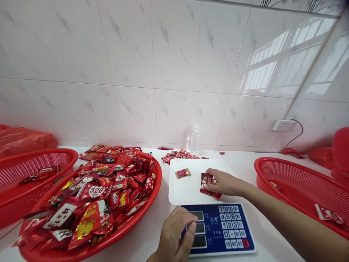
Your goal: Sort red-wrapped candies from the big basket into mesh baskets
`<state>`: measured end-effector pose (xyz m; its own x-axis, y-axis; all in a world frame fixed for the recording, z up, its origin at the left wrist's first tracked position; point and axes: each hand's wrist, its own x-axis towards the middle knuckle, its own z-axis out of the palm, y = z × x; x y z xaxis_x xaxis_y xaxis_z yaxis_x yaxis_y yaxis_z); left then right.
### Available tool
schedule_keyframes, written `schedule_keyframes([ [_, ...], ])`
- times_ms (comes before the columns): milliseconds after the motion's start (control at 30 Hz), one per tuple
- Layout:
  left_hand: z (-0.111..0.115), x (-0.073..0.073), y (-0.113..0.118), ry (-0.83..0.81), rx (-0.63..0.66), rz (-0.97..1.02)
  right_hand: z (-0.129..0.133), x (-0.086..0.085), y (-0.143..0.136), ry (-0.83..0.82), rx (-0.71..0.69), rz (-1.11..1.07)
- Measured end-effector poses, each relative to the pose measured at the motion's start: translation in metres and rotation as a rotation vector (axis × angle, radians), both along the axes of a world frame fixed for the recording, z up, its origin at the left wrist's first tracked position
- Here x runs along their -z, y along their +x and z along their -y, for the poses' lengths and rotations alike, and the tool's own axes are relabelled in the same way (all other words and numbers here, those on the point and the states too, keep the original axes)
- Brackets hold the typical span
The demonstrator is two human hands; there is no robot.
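Note:
My right hand [225, 183] is closed on dark red wrapped candy packets [206, 182] at the right part of the scale's white tray [188, 194]. Its fingers partly cover the packets, so their number cannot be told. A small red candy with gold ends [183, 173] lies by itself on the same tray. Over the left edge of the scale's blue keypad panel [209, 229], my left hand [178, 233] is curled with thumb and forefinger close together, and nothing shows in it. It partly covers the small display windows.
To the left, a red basket [156, 193] is heaped with red-wrapped sweets; another red basket [73, 156] stands beyond it. A third red basket [259, 163] sits at right with a few packets. Loose packets [180, 155] lie behind the scale by the tiled wall, below a power socket [283, 125].

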<state>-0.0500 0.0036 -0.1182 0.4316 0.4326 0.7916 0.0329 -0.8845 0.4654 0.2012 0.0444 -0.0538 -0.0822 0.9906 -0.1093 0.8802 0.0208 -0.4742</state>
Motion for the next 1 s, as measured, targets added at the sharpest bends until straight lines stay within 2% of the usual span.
schedule_keyframes([
  [300, 0.001, 0.001, 0.001, -0.019, -0.006, -0.033, -0.008, 0.0, -0.011, -0.049, 0.02, 0.123],
  [700, 0.006, 0.001, 0.002, -0.076, -0.032, -0.045, -0.011, 0.004, -0.025, 0.049, -0.008, 0.164],
  [833, 0.005, 0.002, 0.001, -0.09, -0.034, -0.043, -0.023, 0.002, -0.035, 0.115, -0.013, 0.113],
  [1000, 0.002, 0.004, 0.0, -0.098, -0.061, -0.064, -0.047, -0.005, -0.059, 0.152, -0.106, 0.037],
])
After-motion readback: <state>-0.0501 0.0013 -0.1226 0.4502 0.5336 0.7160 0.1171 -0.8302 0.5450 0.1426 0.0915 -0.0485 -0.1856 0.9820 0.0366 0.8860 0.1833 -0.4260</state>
